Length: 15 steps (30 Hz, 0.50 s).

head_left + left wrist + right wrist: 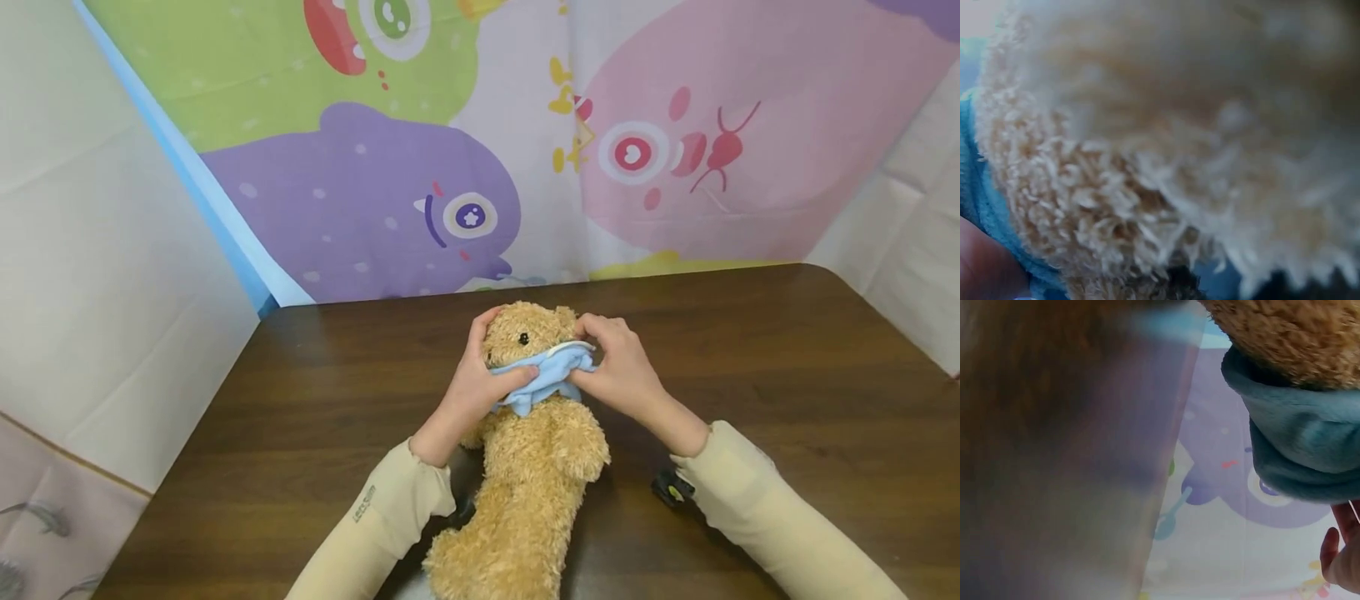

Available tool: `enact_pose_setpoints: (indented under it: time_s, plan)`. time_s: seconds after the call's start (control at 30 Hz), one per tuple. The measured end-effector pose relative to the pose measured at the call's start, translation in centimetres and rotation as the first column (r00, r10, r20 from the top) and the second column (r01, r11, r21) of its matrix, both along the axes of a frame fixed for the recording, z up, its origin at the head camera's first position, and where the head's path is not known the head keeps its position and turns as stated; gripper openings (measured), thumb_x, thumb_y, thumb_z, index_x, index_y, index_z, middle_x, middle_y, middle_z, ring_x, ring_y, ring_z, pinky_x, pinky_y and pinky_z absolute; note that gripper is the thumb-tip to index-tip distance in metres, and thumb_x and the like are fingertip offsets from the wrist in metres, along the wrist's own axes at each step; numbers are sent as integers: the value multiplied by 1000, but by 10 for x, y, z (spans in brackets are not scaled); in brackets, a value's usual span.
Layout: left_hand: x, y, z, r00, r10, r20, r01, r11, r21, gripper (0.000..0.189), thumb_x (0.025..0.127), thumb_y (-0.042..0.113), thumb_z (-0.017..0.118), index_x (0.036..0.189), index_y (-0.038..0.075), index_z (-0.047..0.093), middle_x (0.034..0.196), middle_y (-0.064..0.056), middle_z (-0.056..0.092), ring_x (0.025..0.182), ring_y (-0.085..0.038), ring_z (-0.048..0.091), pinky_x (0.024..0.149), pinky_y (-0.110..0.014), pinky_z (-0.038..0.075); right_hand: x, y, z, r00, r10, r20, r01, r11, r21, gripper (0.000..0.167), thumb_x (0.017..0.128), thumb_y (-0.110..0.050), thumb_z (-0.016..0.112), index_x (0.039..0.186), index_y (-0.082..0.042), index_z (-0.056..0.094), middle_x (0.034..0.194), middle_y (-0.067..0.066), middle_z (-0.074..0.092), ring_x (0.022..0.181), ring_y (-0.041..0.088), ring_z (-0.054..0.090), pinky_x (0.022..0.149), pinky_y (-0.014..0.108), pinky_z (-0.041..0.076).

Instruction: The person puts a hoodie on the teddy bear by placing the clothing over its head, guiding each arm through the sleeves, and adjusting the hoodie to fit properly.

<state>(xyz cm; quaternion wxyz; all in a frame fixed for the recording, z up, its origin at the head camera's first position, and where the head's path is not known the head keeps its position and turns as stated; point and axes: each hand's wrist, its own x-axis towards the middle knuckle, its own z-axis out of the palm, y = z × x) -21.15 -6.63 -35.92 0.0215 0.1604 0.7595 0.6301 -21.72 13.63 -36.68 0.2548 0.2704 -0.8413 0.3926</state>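
- Blue cloth [551, 375] sits bunched round the neck and lower face of the bear [528, 467], leaving a black eye uncovered above it.
- You have the bear lengthwise on the worktop [757, 392], head at the far end, legs toward you; that likely puts its neck within easy reach of both arms.
- Your left hand [476, 383] grips one side, thumb pressing the cloth, fingers round the head; you cannot tell how their hidden tips lie.
- Your right hand [626, 362] pinches the cloth's pale edge at the opposite side, fingers curled just below the ear.
- Holding from both sides probably steadies the head while tensioning the cloth evenly.
- From the right wrist, the cloth's rim stands slightly off the fur, so its fit looks loose there.
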Motion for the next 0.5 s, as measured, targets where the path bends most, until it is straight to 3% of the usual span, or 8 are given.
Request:
enact_pose_setpoints:
  time_s: [0.13,0.23,0.3,0.4,0.47,0.5]
  plan:
    - [2,0,-1,1000,-4,24,3,1000,14,74,79,20,67,139,30,24,149,1,12,138,-23,7,104,-55,17,4,-3,-1,1000,18,-22,-19,999,-40,30,65,-5,72,73,-13,45,69,-3,37,66,12,33,64,27,27]
    - [1,-2,-1,998,24,59,-25,1000,19,72,79,24,65,139,30,25,148,-4,11,136,-27,10,103,-54,20,6,-1,3,995,104,2,-104,992,-76,29,68,-7,76,84,-12,51,79,-3,46,71,9,40,63,24,34]
    - [0,-4,0,995,45,84,-49,998,46,71,79,26,64,139,30,27,146,-6,13,132,-28,17,100,-50,26,7,2,8,976,214,43,-209,972,-108,33,72,-5,74,98,-10,54,90,-1,52,78,9,45,70,23,39]
    - [-3,-7,0,994,32,101,-47,988,150,67,78,23,61,138,27,30,139,-10,24,117,-27,36,92,-40,35,8,7,17,922,370,116,-350,923,-162,40,79,-1,67,116,-6,51,106,5,54,90,10,51,81,23,42]
    - [-3,-8,0,996,12,87,-30,978,207,65,77,20,60,137,24,33,133,-8,33,105,-21,45,85,-33,39,9,9,20,906,398,143,-372,911,-177,41,79,3,65,116,-4,50,108,6,54,95,10,51,85,22,41]
    - [-3,-8,-1,997,-4,75,-14,971,238,64,77,18,60,136,21,35,130,-9,38,100,-19,48,83,-31,41,10,8,20,913,379,149,-355,920,-167,40,78,4,66,114,-5,51,108,5,54,95,10,51,85,22,41]
